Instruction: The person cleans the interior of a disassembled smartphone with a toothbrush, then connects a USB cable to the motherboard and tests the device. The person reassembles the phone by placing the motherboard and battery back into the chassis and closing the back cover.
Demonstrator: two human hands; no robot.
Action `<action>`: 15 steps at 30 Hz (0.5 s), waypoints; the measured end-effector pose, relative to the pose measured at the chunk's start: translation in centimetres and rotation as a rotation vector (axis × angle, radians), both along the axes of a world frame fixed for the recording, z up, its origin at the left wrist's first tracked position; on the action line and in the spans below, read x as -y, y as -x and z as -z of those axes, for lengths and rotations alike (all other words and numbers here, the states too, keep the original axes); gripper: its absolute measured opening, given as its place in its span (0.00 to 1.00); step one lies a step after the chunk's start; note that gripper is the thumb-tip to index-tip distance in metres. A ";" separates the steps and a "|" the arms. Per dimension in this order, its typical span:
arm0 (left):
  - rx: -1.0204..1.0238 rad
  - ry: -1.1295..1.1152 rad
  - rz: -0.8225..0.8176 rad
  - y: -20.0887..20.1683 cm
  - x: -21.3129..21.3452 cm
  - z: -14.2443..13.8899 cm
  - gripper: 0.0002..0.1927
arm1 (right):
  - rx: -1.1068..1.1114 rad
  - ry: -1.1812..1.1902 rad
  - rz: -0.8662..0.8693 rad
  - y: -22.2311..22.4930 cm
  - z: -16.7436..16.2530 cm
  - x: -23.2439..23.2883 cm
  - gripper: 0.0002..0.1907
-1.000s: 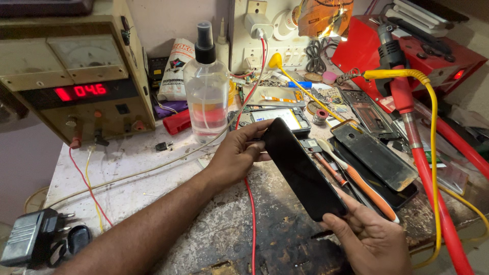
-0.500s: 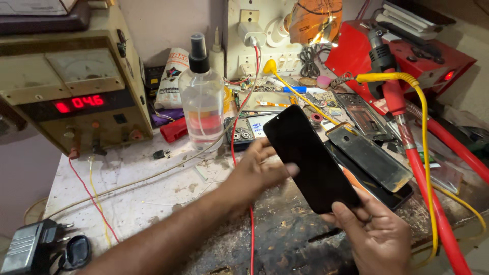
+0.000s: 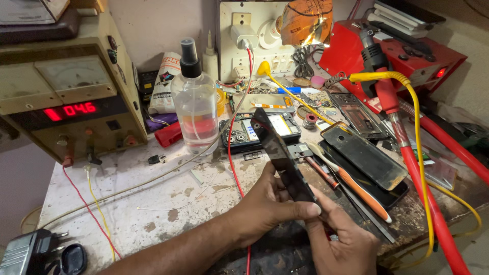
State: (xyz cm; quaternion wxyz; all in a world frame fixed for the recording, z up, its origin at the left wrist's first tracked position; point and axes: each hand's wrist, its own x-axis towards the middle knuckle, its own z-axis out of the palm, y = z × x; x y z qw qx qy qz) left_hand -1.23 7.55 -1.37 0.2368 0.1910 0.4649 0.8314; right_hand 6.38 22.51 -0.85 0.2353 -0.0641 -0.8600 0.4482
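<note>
The bench (image 3: 153,203) carries a power supply (image 3: 66,97) at the far left, with a spray bottle (image 3: 195,109) just to its right. Above the bench's near edge, a dark phone panel (image 3: 279,153) is held tilted and edge-on to the camera. The left hand (image 3: 270,203) grips the panel's lower part, fingers closed around it. The right hand (image 3: 346,239) pinches the bottom end from below. A red wire (image 3: 232,153) runs beneath both hands.
</note>
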 end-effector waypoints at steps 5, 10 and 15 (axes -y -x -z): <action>-0.050 0.019 -0.112 -0.6 -0.6 -0.5 0.45 | -0.117 -0.218 0.011 0.4 1.5 -0.7 0.25; -0.047 -0.060 -0.111 -1.0 -1.4 -1.4 0.43 | 0.020 0.179 -0.030 1.2 2.6 -1.6 0.23; -0.097 -0.013 -0.218 -1.4 -2.9 -1.9 0.43 | -0.152 0.210 -0.196 2.0 2.1 -3.0 0.25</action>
